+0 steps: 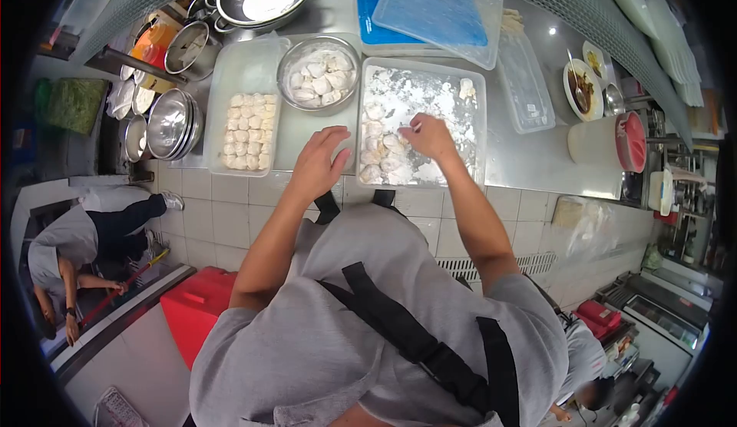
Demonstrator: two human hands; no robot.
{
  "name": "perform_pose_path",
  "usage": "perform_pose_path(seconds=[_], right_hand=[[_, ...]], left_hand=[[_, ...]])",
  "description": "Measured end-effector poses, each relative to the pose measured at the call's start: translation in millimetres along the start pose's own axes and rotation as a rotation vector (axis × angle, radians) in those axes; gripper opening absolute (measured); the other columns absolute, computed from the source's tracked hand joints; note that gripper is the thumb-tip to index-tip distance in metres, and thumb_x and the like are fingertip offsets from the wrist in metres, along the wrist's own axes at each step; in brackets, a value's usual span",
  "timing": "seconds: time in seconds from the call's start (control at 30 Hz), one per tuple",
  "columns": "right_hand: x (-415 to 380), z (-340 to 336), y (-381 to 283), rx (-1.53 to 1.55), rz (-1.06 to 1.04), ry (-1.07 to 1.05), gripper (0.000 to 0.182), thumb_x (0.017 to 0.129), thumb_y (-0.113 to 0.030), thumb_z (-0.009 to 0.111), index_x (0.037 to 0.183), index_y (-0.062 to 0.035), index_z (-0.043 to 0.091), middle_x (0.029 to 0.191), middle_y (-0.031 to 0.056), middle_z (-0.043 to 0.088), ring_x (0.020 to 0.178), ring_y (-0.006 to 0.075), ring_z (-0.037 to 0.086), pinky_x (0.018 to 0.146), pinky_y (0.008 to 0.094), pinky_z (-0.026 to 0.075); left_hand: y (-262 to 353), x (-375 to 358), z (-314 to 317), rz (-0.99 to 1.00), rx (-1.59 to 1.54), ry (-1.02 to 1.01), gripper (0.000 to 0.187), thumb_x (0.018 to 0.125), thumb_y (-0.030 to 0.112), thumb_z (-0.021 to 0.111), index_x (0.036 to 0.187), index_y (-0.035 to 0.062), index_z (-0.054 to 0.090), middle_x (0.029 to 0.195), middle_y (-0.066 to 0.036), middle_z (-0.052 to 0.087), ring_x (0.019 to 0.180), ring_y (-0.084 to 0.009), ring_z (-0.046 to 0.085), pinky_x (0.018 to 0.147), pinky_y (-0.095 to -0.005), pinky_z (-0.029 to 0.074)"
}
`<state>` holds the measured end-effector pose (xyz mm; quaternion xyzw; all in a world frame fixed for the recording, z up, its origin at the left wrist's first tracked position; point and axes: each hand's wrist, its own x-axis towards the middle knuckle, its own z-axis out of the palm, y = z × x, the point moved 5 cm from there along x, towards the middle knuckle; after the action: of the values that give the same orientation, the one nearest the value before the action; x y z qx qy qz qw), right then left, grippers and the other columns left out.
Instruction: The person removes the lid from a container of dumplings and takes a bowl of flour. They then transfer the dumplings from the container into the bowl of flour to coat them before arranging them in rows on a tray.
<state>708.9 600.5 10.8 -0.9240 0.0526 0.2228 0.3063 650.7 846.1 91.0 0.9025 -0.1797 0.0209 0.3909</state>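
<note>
My left hand (pixel 316 164) hovers over the table's front edge, between two trays, with its fingers apart and nothing in them. Over the floured tray (pixel 481 147), my right hand (pixel 431 138) has its fingers curled together; what they hold, if anything, I cannot make out. Just left of those fingertips lie several pale, flour-dusted dough pieces (pixel 371 172), grouped along the tray's left side. A steel bowl (pixel 282 93) of larger white dough lumps (pixel 321 77) stands behind my left hand. To its left, a pale tray (pixel 219 81) holds neat rows of small round dough pieces (pixel 249 131).
Stacked steel bowls (pixel 170 124) and a colander (pixel 230 12) stand left. Blue and clear lids (pixel 430 12) lie at the back. A plate of food (pixel 580 89) and a white bucket (pixel 595 141) are right. One person (pixel 77 235) is at far left, another (pixel 585 358) lower right.
</note>
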Motion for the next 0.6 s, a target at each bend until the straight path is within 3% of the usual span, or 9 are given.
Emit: perform_pose_path(seconds=[0.1,0.13,0.3,0.4,0.5,0.53,0.6], right_hand=[[-5,16,-9,-0.007,0.004,0.082,0.041,0.077,-0.034,0.07,0.105,-0.0042,0.064,0.1,0.0195,0.067,0.098,0.0363,0.064,0.086,0.0415,0.051],[2,18,-4,-0.017,-0.026,0.159,0.04,0.072,-0.027,0.072,0.105,-0.0049,0.063,0.087,0.0178,0.067,0.085,0.0336,0.066,0.078,0.0386,0.052],[30,-6,-33,-0.108,-0.091,0.148,0.036,0.072,-0.018,0.067,0.107,-0.0118,0.063,0.097,0.0204,0.066,0.095,0.0378,0.062,0.085,0.0438,0.05],[57,-5,-64,-0.138,-0.473,0.222,0.034,0.074,-0.014,0.066,0.108,-0.0068,0.063,0.102,0.0205,0.065,0.097,0.0345,0.063,0.085,0.0421,0.049],[62,-4,-84,-0.18,-0.5,0.137,0.034,0.075,-0.016,0.068,0.108,-0.0061,0.063,0.1,0.0182,0.066,0.091,0.0334,0.064,0.083,0.0419,0.05],[59,-15,-92,-0.119,-0.433,0.17,0.029,0.079,-0.014,0.065,0.107,-0.0078,0.064,0.1,0.0161,0.065,0.099,0.0348,0.061,0.087,0.043,0.049],[33,-44,-147,-0.033,-0.512,0.217,0.027,0.079,-0.013,0.065,0.106,-0.0075,0.064,0.1,0.0152,0.065,0.096,0.0343,0.062,0.086,0.0424,0.049]], left_hand=[[-9,-8,-6,-0.003,-0.052,0.0,0.025,0.085,0.009,0.062,0.109,0.0019,0.061,0.117,-0.012,0.06,0.105,-0.0327,0.056,0.089,-0.0394,0.046],[-12,-11,-8,-0.001,-0.065,0.0,0.024,0.085,0.009,0.062,0.108,0.002,0.061,0.117,-0.012,0.06,0.105,-0.0323,0.056,0.089,-0.0389,0.046],[-24,-20,-21,-0.045,-0.101,-0.004,0.023,0.086,0.01,0.061,0.107,0.0018,0.061,0.116,-0.013,0.06,0.107,-0.0322,0.056,0.09,-0.0389,0.046],[-28,-26,-28,-0.048,-0.117,-0.001,0.022,0.087,0.01,0.061,0.107,0.0014,0.061,0.115,-0.013,0.061,0.106,-0.0324,0.057,0.09,-0.0391,0.046],[-26,-33,-42,-0.07,-0.149,0.023,0.021,0.087,0.009,0.06,0.106,0.0008,0.061,0.114,-0.013,0.061,0.105,-0.0328,0.057,0.089,-0.0392,0.047],[-26,-32,-49,-0.086,-0.171,0.038,0.021,0.086,0.008,0.06,0.106,0.0005,0.061,0.113,-0.013,0.061,0.104,-0.0331,0.058,0.088,-0.0392,0.047],[-29,-31,-63,-0.117,-0.195,0.103,0.02,0.086,0.007,0.06,0.105,0.0004,0.061,0.11,-0.014,0.062,0.102,-0.0336,0.059,0.087,-0.0395,0.047]])
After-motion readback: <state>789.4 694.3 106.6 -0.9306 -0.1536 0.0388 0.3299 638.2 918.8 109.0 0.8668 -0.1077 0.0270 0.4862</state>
